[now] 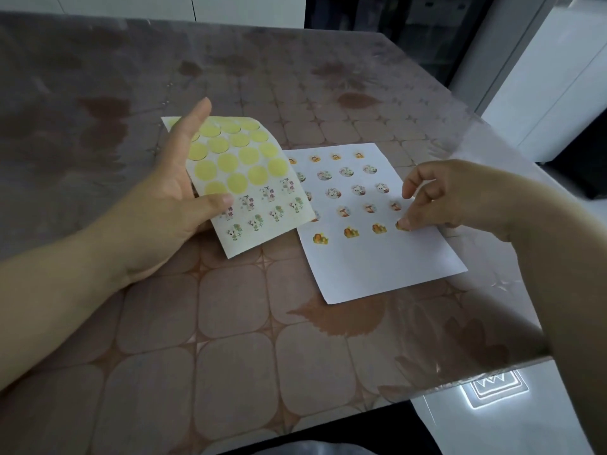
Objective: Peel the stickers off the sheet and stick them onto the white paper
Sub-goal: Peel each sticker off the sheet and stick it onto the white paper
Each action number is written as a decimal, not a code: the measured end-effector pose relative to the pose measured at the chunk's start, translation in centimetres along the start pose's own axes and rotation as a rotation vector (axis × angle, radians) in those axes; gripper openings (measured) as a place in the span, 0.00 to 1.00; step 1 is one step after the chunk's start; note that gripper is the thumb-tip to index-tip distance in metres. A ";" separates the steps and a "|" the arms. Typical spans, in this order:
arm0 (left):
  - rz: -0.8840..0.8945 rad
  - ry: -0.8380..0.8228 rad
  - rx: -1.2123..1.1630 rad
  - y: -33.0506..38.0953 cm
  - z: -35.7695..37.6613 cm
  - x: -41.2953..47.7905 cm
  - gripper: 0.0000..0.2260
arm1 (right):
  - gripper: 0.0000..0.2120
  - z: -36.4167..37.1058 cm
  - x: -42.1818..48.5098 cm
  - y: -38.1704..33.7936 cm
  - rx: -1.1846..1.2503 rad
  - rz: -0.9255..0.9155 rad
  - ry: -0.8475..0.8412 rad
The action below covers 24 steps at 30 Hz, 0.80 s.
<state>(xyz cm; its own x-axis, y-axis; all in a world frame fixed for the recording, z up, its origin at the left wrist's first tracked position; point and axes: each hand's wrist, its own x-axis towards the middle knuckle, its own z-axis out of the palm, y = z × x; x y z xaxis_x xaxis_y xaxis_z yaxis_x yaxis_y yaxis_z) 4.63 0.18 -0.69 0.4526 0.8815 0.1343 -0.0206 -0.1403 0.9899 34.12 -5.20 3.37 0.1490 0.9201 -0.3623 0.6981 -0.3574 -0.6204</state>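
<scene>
One sticker (398, 225) seemingly pinched in curled right grip (438, 197).

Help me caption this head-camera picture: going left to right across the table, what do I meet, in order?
In order: left hand, gripping the sheet → curled sticker sheet with yellow round patches → flat white paper bearing rows of small stickers → right hand, fingertips at the paper's right edge.

Showed a table cover (230, 323) of clear, glossy plastic, smooth, over what looked like brown patterned cloth. Showed white paper (377, 267), matt and smooth, bearing small printed stickers (350, 232). Showed a sticker sheet (249, 178) of thin, curling paper with matt yellow circles. Showed a polished, reflective floor (492, 421).
</scene>
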 end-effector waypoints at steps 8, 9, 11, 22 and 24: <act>-0.020 0.055 -0.005 0.0 -0.1 0.1 0.38 | 0.12 -0.1 -0.1 -1.4 -0.092 -0.113 0.088; -0.031 0.056 -0.010 0.1 -0.1 0.1 0.37 | 0.11 0.2 -0.4 -2.3 -0.097 -0.175 0.091; -0.055 0.048 -0.028 0.2 0.0 0.1 0.37 | 0.11 1.3 -1.0 -4.5 -0.120 -0.310 0.061; -0.110 0.107 -0.114 0.4 -0.3 0.2 0.31 | 0.17 11.9 1.6 -9.2 -0.193 -0.783 0.441; -0.131 0.099 -0.123 0.2 -0.3 0.3 0.30 | 0.18 12.2 1.8 -8.6 -0.156 -0.787 0.457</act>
<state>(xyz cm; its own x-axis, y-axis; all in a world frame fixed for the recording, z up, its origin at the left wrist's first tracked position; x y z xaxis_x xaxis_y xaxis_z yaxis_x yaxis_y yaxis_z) 4.45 0.55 -0.42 0.3688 0.9295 0.0023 -0.0787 0.0288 0.9965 19.83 -2.49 -0.47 -0.1696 0.8745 0.4545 0.7972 0.3928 -0.4584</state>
